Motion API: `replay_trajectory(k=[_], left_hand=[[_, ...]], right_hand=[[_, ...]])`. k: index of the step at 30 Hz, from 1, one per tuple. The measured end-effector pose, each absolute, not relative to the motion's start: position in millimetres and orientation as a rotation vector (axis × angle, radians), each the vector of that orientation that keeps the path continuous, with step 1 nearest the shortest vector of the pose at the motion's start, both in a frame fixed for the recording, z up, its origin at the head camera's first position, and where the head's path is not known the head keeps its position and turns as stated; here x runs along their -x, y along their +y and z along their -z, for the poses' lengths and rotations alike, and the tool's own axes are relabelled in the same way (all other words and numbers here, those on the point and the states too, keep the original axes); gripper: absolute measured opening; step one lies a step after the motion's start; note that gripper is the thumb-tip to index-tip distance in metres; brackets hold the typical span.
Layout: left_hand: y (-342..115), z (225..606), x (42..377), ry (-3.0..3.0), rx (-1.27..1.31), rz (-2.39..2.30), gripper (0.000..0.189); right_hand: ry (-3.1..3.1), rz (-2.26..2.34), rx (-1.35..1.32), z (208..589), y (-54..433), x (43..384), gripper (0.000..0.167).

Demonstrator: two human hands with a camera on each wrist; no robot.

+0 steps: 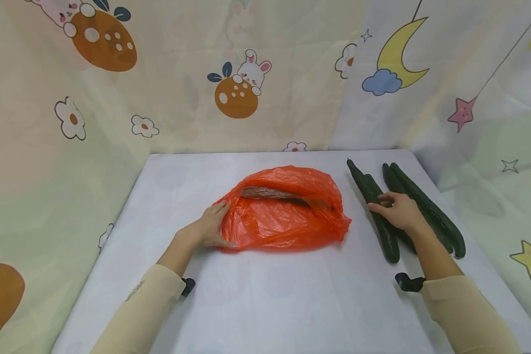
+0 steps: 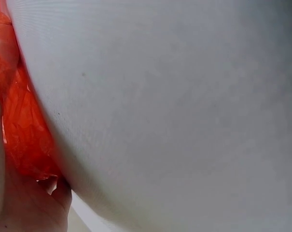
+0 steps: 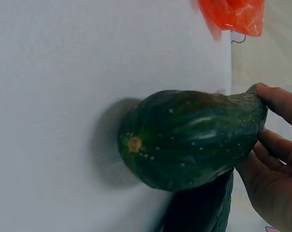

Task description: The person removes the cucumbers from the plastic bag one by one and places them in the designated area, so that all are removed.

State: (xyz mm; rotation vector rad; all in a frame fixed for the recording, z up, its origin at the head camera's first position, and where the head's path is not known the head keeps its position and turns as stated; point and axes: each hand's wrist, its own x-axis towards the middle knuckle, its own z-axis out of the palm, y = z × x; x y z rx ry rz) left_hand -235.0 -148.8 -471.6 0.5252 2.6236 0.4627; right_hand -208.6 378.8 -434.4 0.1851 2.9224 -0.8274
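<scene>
A crinkled orange-red plastic bag (image 1: 270, 226) lies on the white table with a slit-like opening along its upper side. My left hand (image 1: 210, 226) rests against the bag's left end, fingers and thumb spread. The left wrist view shows part of this hand (image 2: 34, 203) beside the orange plastic (image 2: 27, 125). Over at the right, my right hand (image 1: 398, 211) grips a long dark green cucumber (image 1: 387, 241), thumb on one side and fingers on the other. Seen from the right wrist, the blunt end of this cucumber (image 3: 194, 140) faces the camera, with the hand (image 3: 276, 169) behind.
More cucumbers (image 1: 425, 201) lie beside and under my right hand, close to the table's right edge. Cloth with printed cartoon figures (image 1: 292, 98) hangs behind and at the sides. The white tabletop (image 1: 283, 300) extends in front of the bag.
</scene>
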Motion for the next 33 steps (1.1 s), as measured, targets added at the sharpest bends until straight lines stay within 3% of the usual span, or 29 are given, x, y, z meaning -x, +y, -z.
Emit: replay_trajectory(k=[15,33], left_hand=[[-149,474,237,2.626,-0.517,-0.449,0.130],[-148,473,237,2.619,-0.504,-0.471,0.129]], right_hand=[[3.036,0.598,-0.144,444,369,210,0.061],[3.368,0.756,-0.122,430,372,208,0.036]])
